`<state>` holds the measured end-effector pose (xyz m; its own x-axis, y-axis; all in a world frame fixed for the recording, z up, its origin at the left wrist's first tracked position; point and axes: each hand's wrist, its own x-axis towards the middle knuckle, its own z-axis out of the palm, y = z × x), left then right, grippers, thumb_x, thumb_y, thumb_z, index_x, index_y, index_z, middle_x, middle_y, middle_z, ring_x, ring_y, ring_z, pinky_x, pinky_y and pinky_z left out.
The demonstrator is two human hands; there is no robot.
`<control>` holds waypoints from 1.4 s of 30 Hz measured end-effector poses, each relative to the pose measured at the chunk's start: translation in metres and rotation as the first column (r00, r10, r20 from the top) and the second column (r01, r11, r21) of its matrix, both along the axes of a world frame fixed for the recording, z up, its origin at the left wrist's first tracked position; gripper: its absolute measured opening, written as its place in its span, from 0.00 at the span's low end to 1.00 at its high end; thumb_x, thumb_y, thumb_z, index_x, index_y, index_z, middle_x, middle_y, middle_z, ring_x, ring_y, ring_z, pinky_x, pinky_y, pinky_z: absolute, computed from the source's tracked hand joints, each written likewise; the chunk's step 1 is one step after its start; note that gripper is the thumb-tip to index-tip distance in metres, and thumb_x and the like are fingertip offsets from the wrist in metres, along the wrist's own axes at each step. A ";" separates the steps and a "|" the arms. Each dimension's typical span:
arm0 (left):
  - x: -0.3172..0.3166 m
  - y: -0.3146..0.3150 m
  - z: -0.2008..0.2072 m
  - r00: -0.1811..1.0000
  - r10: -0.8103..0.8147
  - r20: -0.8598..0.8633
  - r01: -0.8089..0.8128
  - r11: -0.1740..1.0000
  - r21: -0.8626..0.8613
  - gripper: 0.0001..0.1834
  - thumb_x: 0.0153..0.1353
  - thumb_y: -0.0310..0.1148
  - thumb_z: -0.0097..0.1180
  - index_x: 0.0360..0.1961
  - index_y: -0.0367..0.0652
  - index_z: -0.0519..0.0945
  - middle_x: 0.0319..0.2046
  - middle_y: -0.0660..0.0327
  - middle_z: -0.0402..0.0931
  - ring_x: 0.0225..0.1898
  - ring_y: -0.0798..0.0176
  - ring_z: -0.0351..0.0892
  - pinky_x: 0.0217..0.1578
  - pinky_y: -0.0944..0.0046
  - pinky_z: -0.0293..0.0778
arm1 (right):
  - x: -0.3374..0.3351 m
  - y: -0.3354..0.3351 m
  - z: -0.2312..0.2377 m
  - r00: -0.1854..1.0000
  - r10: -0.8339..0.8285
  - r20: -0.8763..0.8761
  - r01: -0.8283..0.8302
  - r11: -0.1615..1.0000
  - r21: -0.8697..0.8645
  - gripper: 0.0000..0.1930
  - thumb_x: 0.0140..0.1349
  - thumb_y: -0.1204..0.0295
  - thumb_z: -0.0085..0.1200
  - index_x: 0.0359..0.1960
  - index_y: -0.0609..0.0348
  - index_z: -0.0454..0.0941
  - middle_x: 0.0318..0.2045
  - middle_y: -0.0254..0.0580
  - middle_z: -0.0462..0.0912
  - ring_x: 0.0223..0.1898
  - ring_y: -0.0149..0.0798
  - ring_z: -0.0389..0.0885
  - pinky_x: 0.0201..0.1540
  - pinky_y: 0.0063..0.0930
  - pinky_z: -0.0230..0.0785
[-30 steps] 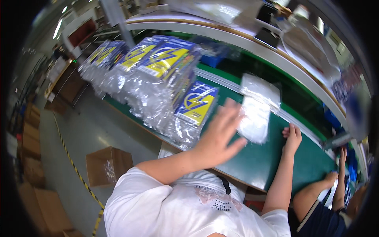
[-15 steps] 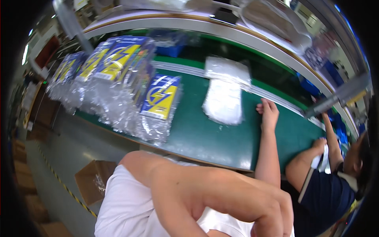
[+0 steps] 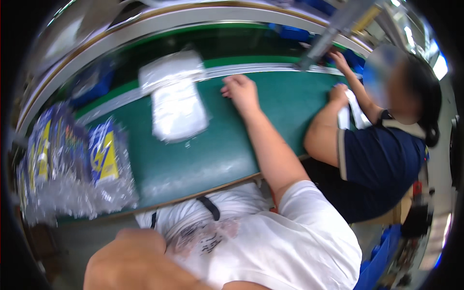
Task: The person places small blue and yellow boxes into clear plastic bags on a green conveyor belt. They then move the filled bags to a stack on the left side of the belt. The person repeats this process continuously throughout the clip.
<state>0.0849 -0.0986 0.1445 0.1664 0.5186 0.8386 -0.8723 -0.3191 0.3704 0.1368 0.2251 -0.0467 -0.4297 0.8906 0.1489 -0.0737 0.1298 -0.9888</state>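
My right arm reaches over the green bench top (image 3: pixel 232 145). At its end my right hand (image 3: pixel 240 94) rests near the bench's metal rail with its fingers loosely curled, and nothing shows in them. To the left of that hand lies a stack of clear plastic bags (image 3: pixel 179 108), partly over the rail. My left arm (image 3: pixel 130 261) is a large blurred shape close up at the lower left; no fingers of that hand can be made out. Farther left stand several blue-and-yellow packs in clear plastic bags (image 3: pixel 104 154).
A person in a dark blue shirt (image 3: pixel 386 159) works at the bench on my right, holding a white strip (image 3: pixel 357 111). Blue bins (image 3: pixel 92 84) sit beyond the rail. A grey metal post (image 3: pixel 333 34) rises at the back right, and a shelf edge (image 3: pixel 193 12) runs above.
The view has swung right, so the bags and packs sit farther left and the co-worker shows more fully. My left arm has left the middle of the picture for the lower left.
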 end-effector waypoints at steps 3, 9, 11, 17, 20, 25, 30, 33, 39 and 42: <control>-0.012 0.012 -0.011 0.975 -0.220 0.007 0.219 0.973 0.077 0.10 0.58 0.28 0.54 0.38 0.48 0.84 0.51 0.70 0.75 0.61 0.65 0.64 0.64 0.49 0.46 | -0.003 0.001 -0.002 0.999 0.014 0.037 -0.013 1.000 -0.010 0.08 0.60 0.73 0.49 0.33 0.67 0.76 0.21 0.41 0.78 0.21 0.29 0.75 0.26 0.22 0.70; -0.011 0.071 -0.067 0.758 -0.614 -0.219 0.651 0.693 0.311 0.25 0.58 0.52 0.55 0.30 0.36 0.76 0.34 0.54 0.75 0.36 0.54 0.75 0.38 0.55 0.67 | 0.006 0.003 0.003 0.995 -0.010 0.100 0.007 1.000 0.030 0.09 0.61 0.72 0.49 0.33 0.67 0.76 0.22 0.40 0.78 0.22 0.29 0.75 0.27 0.22 0.69; 0.002 0.076 -0.074 0.764 -0.597 -0.245 0.637 0.757 0.142 0.30 0.60 0.55 0.51 0.29 0.31 0.76 0.29 0.54 0.75 0.30 0.51 0.76 0.32 0.59 0.72 | 0.007 0.000 0.007 0.996 0.000 0.092 -0.003 1.000 0.029 0.09 0.60 0.71 0.50 0.33 0.67 0.76 0.22 0.40 0.78 0.22 0.29 0.75 0.27 0.22 0.69; 0.018 0.099 -0.109 0.535 -0.273 -0.800 -0.382 0.766 -0.516 0.19 0.65 0.45 0.49 0.33 0.36 0.77 0.26 0.66 0.73 0.27 0.74 0.69 0.31 0.72 0.68 | 0.000 -0.006 0.009 0.992 0.024 0.122 -0.029 0.999 0.033 0.10 0.61 0.70 0.49 0.33 0.67 0.76 0.21 0.39 0.78 0.22 0.29 0.75 0.27 0.22 0.69; 0.022 0.120 -0.124 0.356 -0.379 -0.854 -0.475 0.714 -0.515 0.15 0.66 0.39 0.48 0.31 0.37 0.76 0.21 0.69 0.70 0.22 0.76 0.66 0.23 0.75 0.64 | 0.002 -0.001 0.008 0.992 0.015 0.127 -0.019 0.999 0.031 0.10 0.61 0.71 0.49 0.33 0.67 0.76 0.21 0.38 0.78 0.22 0.28 0.75 0.26 0.21 0.68; 0.018 0.136 -0.162 0.563 -0.581 -0.589 -0.287 0.530 -0.798 0.15 0.67 0.40 0.46 0.32 0.38 0.74 0.19 0.68 0.66 0.17 0.75 0.62 0.18 0.73 0.61 | 0.004 0.004 0.012 0.998 0.037 -0.043 -0.044 0.984 -0.175 0.09 0.60 0.71 0.49 0.33 0.65 0.76 0.21 0.38 0.77 0.21 0.27 0.74 0.23 0.19 0.66; 0.009 0.137 -0.170 0.710 -0.595 -0.377 -0.148 0.397 -0.906 0.16 0.68 0.40 0.44 0.31 0.38 0.72 0.19 0.67 0.64 0.17 0.73 0.60 0.19 0.73 0.61 | 0.005 0.009 0.011 0.993 -0.001 -0.117 -0.027 0.971 -0.237 0.11 0.62 0.67 0.49 0.32 0.64 0.76 0.21 0.37 0.77 0.20 0.27 0.74 0.22 0.18 0.65; 0.011 0.134 -0.172 0.704 -0.578 -0.413 -0.183 0.413 -0.892 0.16 0.68 0.40 0.44 0.30 0.38 0.72 0.19 0.67 0.64 0.17 0.73 0.60 0.19 0.73 0.61 | 0.004 0.007 0.012 0.995 -0.010 -0.103 -0.014 0.974 -0.225 0.13 0.63 0.64 0.48 0.31 0.64 0.76 0.20 0.37 0.76 0.20 0.26 0.73 0.22 0.18 0.64; 0.015 0.132 -0.168 0.659 -0.544 -0.519 -0.266 0.476 -0.838 0.15 0.68 0.39 0.43 0.31 0.38 0.72 0.19 0.67 0.65 0.17 0.73 0.63 0.20 0.73 0.63 | 0.001 0.005 0.012 0.999 0.012 -0.029 -0.017 0.987 -0.160 0.15 0.63 0.62 0.49 0.27 0.63 0.74 0.18 0.36 0.75 0.19 0.26 0.72 0.21 0.18 0.64; 0.015 0.129 -0.168 0.665 -0.523 -0.533 -0.288 0.480 -0.829 0.15 0.68 0.39 0.43 0.31 0.38 0.73 0.19 0.68 0.65 0.17 0.74 0.63 0.19 0.74 0.63 | -0.001 0.004 0.014 1.000 0.008 -0.009 -0.009 0.986 -0.168 0.15 0.63 0.62 0.49 0.26 0.62 0.73 0.18 0.36 0.75 0.19 0.26 0.72 0.21 0.18 0.64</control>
